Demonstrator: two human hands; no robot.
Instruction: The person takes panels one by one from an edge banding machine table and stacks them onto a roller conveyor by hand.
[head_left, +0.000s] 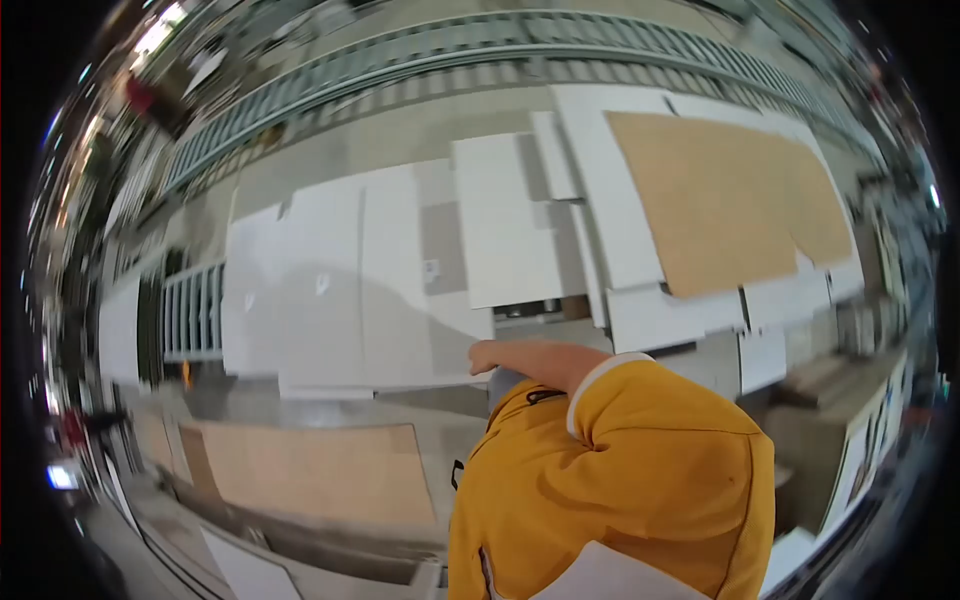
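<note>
My right hand (482, 357) is at the near right corner of a large white panel (400, 340), its fingers curled together at the edge. The bare forearm reaches left from a yellow sleeve with a white cuff. My left hand does not show. Just beyond the hand lies another white panel (505, 220), with a dark gap at its near end. More white panels (290, 290) lie side by side to the left, with small pale marks on them.
A brown sheet (730, 200) lies on white boards at the right. Green roller conveyors (400, 50) run across the back. Another brown panel (320, 475) lies at the lower left. A stack of boards (820, 450) stands at the right. A person in red (72, 428) is at the far left.
</note>
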